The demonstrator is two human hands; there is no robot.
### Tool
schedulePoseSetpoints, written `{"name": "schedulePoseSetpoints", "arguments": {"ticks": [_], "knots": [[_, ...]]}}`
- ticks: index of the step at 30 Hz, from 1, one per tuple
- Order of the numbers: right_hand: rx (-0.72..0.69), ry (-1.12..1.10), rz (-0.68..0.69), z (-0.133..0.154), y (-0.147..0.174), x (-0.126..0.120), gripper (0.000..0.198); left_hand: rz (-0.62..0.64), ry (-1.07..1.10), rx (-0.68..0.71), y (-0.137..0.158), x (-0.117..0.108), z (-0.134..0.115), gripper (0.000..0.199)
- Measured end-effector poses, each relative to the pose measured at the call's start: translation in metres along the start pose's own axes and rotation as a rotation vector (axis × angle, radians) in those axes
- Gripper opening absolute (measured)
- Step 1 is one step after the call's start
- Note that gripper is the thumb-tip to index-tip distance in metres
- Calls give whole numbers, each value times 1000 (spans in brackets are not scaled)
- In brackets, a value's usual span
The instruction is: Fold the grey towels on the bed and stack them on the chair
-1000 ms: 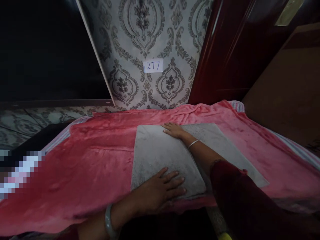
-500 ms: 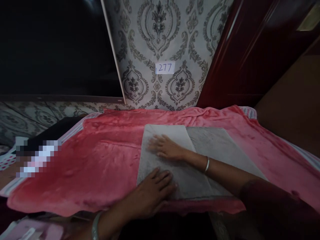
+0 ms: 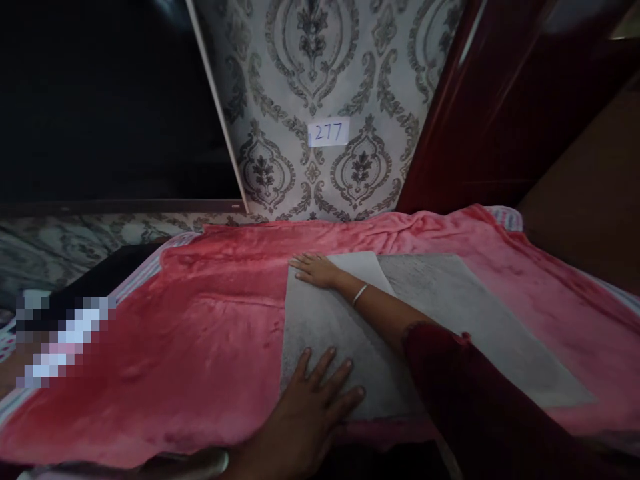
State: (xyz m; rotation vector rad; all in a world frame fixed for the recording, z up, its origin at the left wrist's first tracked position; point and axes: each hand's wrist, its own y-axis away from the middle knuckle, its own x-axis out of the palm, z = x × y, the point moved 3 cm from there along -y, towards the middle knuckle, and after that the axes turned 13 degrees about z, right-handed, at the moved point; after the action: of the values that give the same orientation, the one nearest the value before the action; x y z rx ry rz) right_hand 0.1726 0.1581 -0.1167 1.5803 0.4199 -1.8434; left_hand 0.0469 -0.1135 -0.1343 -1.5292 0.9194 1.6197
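Your R hand (image 3: 315,271) lies flat, palm down, on the grey cloth (image 3: 340,327), at its far L corner. Your L hand (image 3: 313,410) has fingers spread, over the near L part. This cloth is on the pink blanket (image 3: 225,347), approx. mid.

Part of the grey cloth (image 3: 480,300) is hidden by the right hand (image 3: 315,271) and the dark red sleeve (image 3: 450,373), which is cut off toward five o'clock. Its near left corner, at six o'clock, is covered by the left hand (image 3: 313,407). Both palms are hidden. Whatever is lying under the pink blanket (image 3: 230,360) is mostly concealed. At eight o'clock, detail is masked by a pixelated patch (image 3: 65,343). The black screen (image 3: 110,100) is cropped at ten o'clock.
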Motion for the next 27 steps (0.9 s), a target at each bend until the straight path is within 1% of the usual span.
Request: {"name": "schedulePoseSetpoints", "arguments": {"ticks": [3, 6, 8, 10, 13, 15, 16, 19, 20, 23, 25, 27], "knots": [[118, -9, 12, -1, -7, -11, 57, -51, -21, -7, -2, 2, 2, 75], [221, -9, -33, 1, -1, -20, 59, -91, -74, 2, -5, 5, 5, 77], [262, 2, -89, 1, 13, -22, 62, -112, -112, 1, -6, 9, 7, 76], [276, 14, -123, -1, 39, -17, 64, -148, -138, 2, -8, 13, 9, 73], [293, 27, -116, -14, 95, -1, 63, -178, -148, 17, -9, 15, 12, 70], [349, 19, -112, -30, 141, 12, 61, -176, -140, 32, -10, 13, 13, 71], [399, 10, -113, -40, 165, 19, 60, -182, -137, 37, -10, 11, 13, 71], [623, -22, -127, -74, 241, 37, 59, -228, -149, 50, -10, 6, 13, 69], [721, -48, -157, -86, 267, 42, 59, -242, -155, 48, -11, 4, 13, 68], [1007, -179, -322, -114, 337, 52, 61, -257, -149, 51, -12, 5, 13, 67], [1126, -257, -404, -124, 372, 55, 62, -240, -125, 48, -12, 6, 13, 66], [1173, -304, -428, -130, 394, 55, 59, -210, -91, 46, -11, 5, 15, 64]]}}
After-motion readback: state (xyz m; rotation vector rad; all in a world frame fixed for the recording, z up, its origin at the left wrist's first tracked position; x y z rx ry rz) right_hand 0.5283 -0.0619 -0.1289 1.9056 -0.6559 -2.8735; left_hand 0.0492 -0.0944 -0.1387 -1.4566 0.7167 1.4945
